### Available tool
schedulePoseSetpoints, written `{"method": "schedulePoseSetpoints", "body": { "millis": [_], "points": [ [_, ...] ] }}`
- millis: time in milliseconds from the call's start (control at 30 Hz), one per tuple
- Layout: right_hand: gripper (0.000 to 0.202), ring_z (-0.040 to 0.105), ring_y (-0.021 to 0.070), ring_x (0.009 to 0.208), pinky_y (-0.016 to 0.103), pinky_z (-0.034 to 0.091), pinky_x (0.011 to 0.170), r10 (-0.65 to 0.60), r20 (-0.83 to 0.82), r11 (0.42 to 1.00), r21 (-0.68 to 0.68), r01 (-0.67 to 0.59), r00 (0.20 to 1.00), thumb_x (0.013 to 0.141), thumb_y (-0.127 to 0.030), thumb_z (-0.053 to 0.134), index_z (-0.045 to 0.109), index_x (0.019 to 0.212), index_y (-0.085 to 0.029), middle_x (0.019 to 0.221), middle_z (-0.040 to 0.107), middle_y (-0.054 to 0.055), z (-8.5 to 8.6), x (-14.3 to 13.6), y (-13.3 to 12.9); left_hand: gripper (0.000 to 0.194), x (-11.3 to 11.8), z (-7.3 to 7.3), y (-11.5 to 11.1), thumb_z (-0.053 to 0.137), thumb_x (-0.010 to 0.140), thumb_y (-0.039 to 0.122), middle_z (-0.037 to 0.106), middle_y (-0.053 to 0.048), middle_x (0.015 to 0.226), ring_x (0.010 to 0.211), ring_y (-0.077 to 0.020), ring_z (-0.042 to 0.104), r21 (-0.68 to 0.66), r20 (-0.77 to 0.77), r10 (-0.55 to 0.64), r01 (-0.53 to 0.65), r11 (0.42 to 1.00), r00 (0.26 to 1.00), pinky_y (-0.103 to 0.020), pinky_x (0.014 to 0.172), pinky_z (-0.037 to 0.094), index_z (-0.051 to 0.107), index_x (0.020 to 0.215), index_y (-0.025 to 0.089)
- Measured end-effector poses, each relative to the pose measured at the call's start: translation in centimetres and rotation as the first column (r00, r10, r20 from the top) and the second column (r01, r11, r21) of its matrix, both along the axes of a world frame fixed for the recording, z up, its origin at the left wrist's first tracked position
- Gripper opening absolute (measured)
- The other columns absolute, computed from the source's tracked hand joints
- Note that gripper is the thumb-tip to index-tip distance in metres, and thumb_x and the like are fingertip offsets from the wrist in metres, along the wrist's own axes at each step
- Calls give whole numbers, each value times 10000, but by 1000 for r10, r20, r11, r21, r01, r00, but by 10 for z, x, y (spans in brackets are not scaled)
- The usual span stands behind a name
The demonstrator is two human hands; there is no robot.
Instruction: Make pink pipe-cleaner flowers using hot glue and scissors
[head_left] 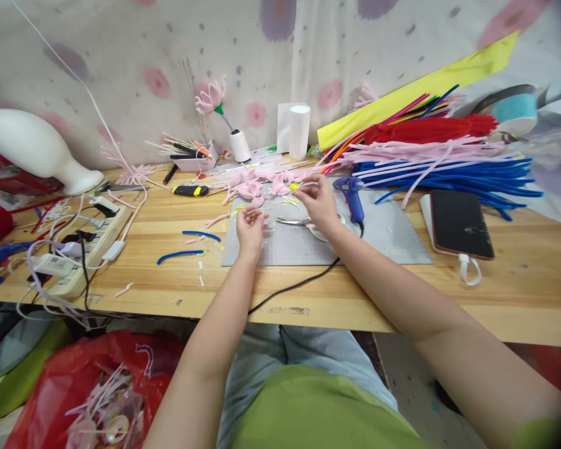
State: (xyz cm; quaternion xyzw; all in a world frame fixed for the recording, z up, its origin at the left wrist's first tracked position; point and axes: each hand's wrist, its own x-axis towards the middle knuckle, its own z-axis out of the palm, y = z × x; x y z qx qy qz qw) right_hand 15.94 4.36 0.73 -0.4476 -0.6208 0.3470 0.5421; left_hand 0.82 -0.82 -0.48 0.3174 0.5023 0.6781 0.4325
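My left hand point(250, 234) is closed in a pinch over the left part of the grey mat point(383, 234). A thin yellowish piece point(253, 212) shows at its fingertips, too small to name surely. My right hand point(320, 201) is held above the mat, thumb and fingers curled together around the end of a small yellow piece point(294, 186). Several pink fuzzy petals point(247, 189) lie just beyond both hands. Between the hands, scissors point(292, 221) rest on the mat, their handles partly under my right wrist. Small yellow clippings point(290, 201) are scattered near the petals.
A blue glue gun point(353, 198) stands right of my right hand, its black cord crossing the table. Blue pipe cleaners point(449, 181) and pink ones point(416, 151) are heaped behind. A black device point(460, 221) lies right; a utility knife point(189, 191) and power strip point(91, 243) lie left.
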Motion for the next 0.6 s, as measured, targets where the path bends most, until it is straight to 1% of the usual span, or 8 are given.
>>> {"method": "schedulePoseSetpoints", "body": {
  "millis": [67,133,167,300,367,433,500,600],
  "points": [
    [364,594,136,741,281,448,708,-29,-89,998,-58,24,996,725,-322,598,403,1019,-229,774,617,-13,3,8,5,319,-1,-1,2,663,655,133,554,27,774,766,-96,608,56,-40,74,-72,996,996,-226,727,476,459,889,207],
    [381,584,126,701,274,445,685,-2,-119,995,-97,-10,993,690,-334,631,397,974,-234,728,603,-33,3,11,8,311,1,-3,5,655,659,115,549,32,765,769,-82,600,95,-40,93,-89,991,995,-227,775,469,455,878,207],
    [388,577,122,677,271,444,669,24,-117,993,-115,-38,993,673,-342,645,397,951,-235,707,598,-40,1,10,7,308,2,-4,5,653,661,113,542,35,764,768,-78,601,109,-33,83,-79,991,996,-232,795,468,453,876,207],
    [426,558,117,602,266,438,604,153,-71,976,-144,-162,986,627,-388,676,406,919,-236,658,591,-61,-11,-5,2,315,10,-6,4,662,667,144,514,42,790,753,-91,632,103,-12,-40,41,994,999,-277,814,479,443,884,209],
    [437,574,121,604,269,447,608,202,-59,969,-131,-208,978,622,-391,681,413,928,-232,659,600,-61,-17,-12,0,329,14,-7,2,662,667,149,517,40,796,719,-107,641,68,-5,-114,114,991,993,-309,794,492,435,897,210],
    [434,594,127,603,280,463,618,239,-64,961,-129,-245,969,634,-389,675,413,941,-230,661,609,-62,-20,-17,-2,336,17,-7,1,657,666,139,531,40,786,670,-103,628,38,-9,-158,159,987,987,-325,778,501,431,904,212],
    [419,604,131,587,289,475,615,246,-69,958,-136,-253,967,652,-388,662,414,951,-233,661,615,-65,-22,-18,-4,335,18,-7,0,652,669,130,544,42,770,637,-91,609,25,-8,-180,180,983,984,-327,776,507,433,907,214],
    [406,617,133,607,284,483,616,214,-63,967,-129,-221,975,656,-373,667,434,957,-232,676,629,-59,-23,-18,-5,323,19,-8,1,645,680,132,555,40,766,630,-90,607,34,19,-191,190,981,981,-333,777,513,434,910,213]
  ]
}}
